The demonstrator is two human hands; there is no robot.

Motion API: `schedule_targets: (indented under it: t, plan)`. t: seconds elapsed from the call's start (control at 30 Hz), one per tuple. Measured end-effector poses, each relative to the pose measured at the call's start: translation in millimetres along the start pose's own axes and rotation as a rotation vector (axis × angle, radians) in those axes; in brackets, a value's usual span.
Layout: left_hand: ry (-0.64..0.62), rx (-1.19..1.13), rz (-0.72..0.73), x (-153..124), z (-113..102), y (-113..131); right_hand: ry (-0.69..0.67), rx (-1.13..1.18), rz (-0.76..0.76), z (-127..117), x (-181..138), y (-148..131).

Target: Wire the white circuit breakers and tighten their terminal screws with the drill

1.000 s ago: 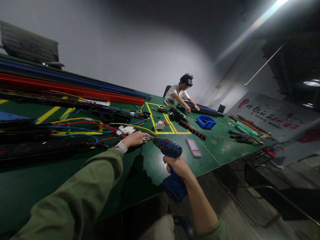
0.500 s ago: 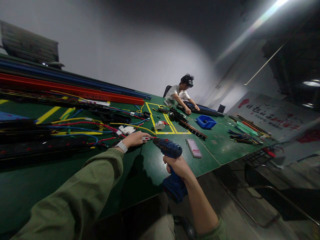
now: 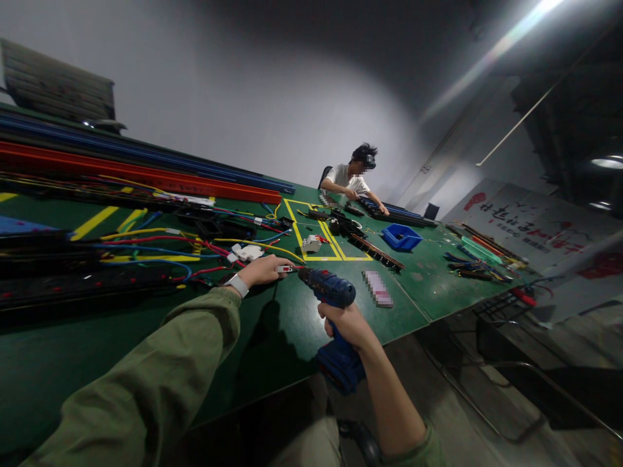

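My right hand point(image 3: 346, 322) grips the handle of a blue cordless drill point(image 3: 331, 292), whose tip points left at a small white and red part point(image 3: 284, 268). My left hand point(image 3: 263, 269) rests on the green table point(image 3: 292, 324) with its fingers closed on that part, pinning it down. A watch with a white band sits on my left wrist. Red, blue and yellow wires point(image 3: 160, 250) lie just beyond my left hand, with a white breaker point(image 3: 248, 252) among them.
A co-worker point(image 3: 351, 181) sits at the far end of the table, hands on dark parts. A blue bin point(image 3: 400, 237), another white breaker point(image 3: 311, 244), long red and blue rails point(image 3: 136, 172), and tools at the right edge point(image 3: 479, 259) lie on the table.
My hands and the drill have stayed put. The co-worker's arms have shifted a little at the far end.
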State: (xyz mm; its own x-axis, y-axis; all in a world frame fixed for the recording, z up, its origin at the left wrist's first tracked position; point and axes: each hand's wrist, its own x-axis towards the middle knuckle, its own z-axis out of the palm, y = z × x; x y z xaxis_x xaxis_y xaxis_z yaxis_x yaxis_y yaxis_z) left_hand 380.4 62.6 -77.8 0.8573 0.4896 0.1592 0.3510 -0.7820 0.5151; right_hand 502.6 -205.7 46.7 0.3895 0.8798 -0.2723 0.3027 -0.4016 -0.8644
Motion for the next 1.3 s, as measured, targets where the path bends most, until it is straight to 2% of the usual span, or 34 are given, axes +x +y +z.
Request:
schedule_targets:
  t: [1.3]
  plan:
    - [0.006, 0.020, -0.005, 0.0, 1.1, -0.9, -0.007, -0.011, -0.017, 0.0, -1.0, -1.2]
